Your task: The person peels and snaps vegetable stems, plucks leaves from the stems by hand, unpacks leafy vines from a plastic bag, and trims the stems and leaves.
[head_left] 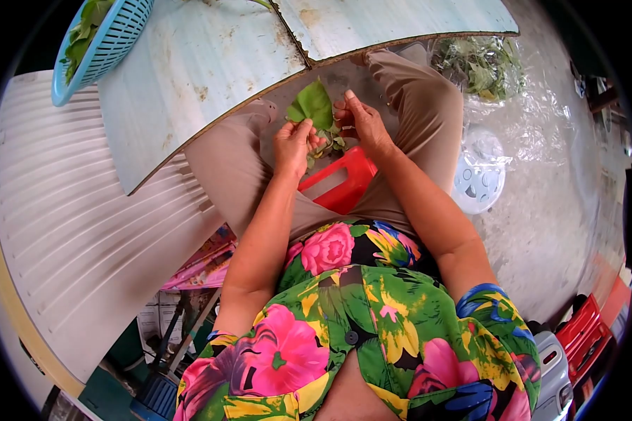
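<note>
Between my knees, my left hand (296, 144) pinches a broad green leaf (312, 105) near its lower edge, fingers closed. My right hand (364, 121) is on the other side of the leaf, thumb raised and fingers curled in toward the stem. Whether the right fingertips grip the stem is hard to make out. Smaller leaves and stems (336, 145) hang just below both hands. Under them a red plastic stool (351, 184) shows between my thighs.
A worn pale tabletop (211, 70) lies ahead, with a blue basket (112, 52) of leaves at its left. Clear plastic with leafy stems (481, 67) is on the floor to the right, near a white round lid-like object (479, 172). A ridged white panel (84, 203) stands left.
</note>
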Demonstrator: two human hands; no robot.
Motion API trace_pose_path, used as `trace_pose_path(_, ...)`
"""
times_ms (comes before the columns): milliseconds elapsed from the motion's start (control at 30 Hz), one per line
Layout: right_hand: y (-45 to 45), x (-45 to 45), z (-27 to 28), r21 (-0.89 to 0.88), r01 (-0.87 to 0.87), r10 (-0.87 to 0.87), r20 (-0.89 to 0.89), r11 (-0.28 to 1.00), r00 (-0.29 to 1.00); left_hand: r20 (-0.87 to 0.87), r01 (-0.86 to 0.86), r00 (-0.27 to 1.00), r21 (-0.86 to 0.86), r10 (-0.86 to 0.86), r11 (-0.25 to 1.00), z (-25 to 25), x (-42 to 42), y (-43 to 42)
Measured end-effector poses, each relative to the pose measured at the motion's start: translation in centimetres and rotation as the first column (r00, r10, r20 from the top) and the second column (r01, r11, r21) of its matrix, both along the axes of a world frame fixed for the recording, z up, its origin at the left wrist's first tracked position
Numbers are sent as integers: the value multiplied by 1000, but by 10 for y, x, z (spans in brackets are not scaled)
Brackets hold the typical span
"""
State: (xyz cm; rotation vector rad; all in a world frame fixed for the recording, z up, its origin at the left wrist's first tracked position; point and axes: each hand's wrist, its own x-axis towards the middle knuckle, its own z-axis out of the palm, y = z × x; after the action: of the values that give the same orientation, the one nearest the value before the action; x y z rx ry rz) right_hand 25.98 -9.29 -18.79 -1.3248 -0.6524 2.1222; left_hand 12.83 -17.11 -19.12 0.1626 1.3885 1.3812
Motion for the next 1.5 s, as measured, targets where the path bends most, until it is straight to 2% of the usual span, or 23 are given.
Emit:
trace_pose_path(33,-5,-2,0,0,0,0,1,1000,1000,-11,17,1000,7,-17,1000,2,2,1)
trace_pose_path(100,-15,-6,-6,148,-318,326,-37,937,945,-20,34,999,13,-34,999,3,5,1)
trace_pose_path(167,-14,-8,-21,202,-299,324,-108,933,940,82,62,994,50,-66,997,1,6,-1)
trace_pose_path(233,-1,-2,-30,61,146,-139,-106,987,985,70,49,996,35,-51,998,4,10,-2)
trace_pose_path(300,13,3,-29,-1,295,-294,-92,956,951,63,48,997,28,-50,998,4,10,-4)
trace_pose_path(367,10,2,-18,39,170,-170,-7,985,985,74,46,996,25,-48,999,1,9,-3)
trace_pose_path(433,-6,-8,-16,182,-46,53,-36,982,998,87,42,995,22,-44,999,3,11,-1)
trace_pose_path(467,-11,-7,-16,166,-177,203,-151,970,968,73,80,994,16,-81,997,4,13,-1)
trace_pose_path(500,-12,-7,-11,127,-232,249,-135,964,959,60,117,991,7,-118,993,5,15,-1)
trace_pose_path(633,4,0,-37,41,189,-186,-82,981,979,-12,132,991,-3,-132,991,4,16,-4)
trace_pose_path(700,9,3,-37,36,240,-239,-35,970,970,0,127,992,-1,-127,992,4,15,-4)
trace_pose_path(767,5,-3,-14,85,77,-73,-51,993,996,13,125,992,3,-125,992,4,16,-3)
trace_pose_path(833,-6,-4,-16,87,-262,272,-125,961,954,12,148,989,-18,-148,989,4,18,-2)
trace_pose_path(900,-9,-8,-14,150,-125,132,-38,981,990,33,160,987,-12,-160,987,4,16,-3)
trace_pose_path(1000,9,1,-31,33,176,-172,-105,984,980,54,166,985,-5,-165,986,5,12,-6)
trace_pose_path(1033,17,0,-33,-30,323,-324,-19,946,946,58,162,985,0,-162,987,6,12,-7)
trace_pose_path(1100,19,6,-28,-79,328,-332,-43,941,942,57,149,987,0,-149,989,8,12,-7)
trace_pose_path(1200,-1,-2,-13,79,-52,56,-51,996,997,40,140,989,-10,-140,990,8,13,-4)
trace_pose_path(1233,-8,-7,-20,126,-103,121,-144,987,982,23,147,989,-23,-146,989,8,13,-4)
trace_pose_path(1300,-6,-6,-29,213,-47,52,-18,976,998,13,159,987,-6,-159,987,7,15,-5)
trace_pose_path(1367,10,2,-39,-8,297,-296,-110,955,949,-1,168,986,10,-168,986,6,12,-7)
trace_pose_path(1400,18,4,-37,-33,396,-397,-45,918,917,-5,129,992,9,-129,992,6,11,-8)
trace_pose_path(1500,12,3,-19,52,187,-187,-14,981,982,2,86,996,3,-86,996,9,12,-4)
